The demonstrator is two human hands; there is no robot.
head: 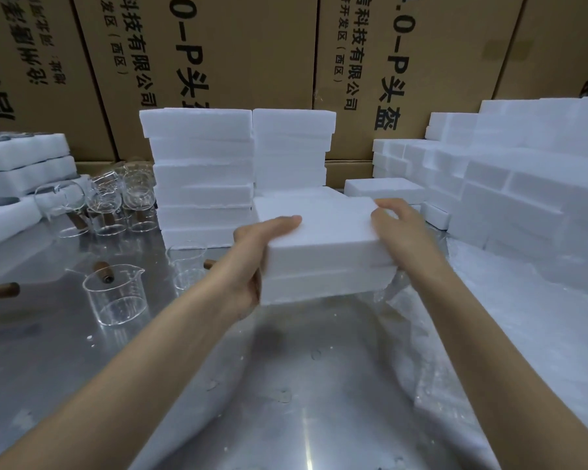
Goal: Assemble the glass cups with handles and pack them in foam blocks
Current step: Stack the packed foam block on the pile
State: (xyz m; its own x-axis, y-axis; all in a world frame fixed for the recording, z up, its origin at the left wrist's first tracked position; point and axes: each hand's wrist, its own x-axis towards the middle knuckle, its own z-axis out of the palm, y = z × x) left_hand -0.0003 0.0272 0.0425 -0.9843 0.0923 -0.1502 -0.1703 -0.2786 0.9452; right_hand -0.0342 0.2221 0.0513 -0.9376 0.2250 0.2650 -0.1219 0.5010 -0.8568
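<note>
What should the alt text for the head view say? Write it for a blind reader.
Both hands, left hand and right hand, hold a closed white foam block above a metal table. Glass cups with wooden handles stand at left, with foam stacks and cardboard boxes behind.

Both hands hold a closed foam block [323,245] above the metal table [286,385] — left hand [252,259] gripping its left side, right hand [398,225] its right; glass cups [116,293] stand left of the left hand.
</note>
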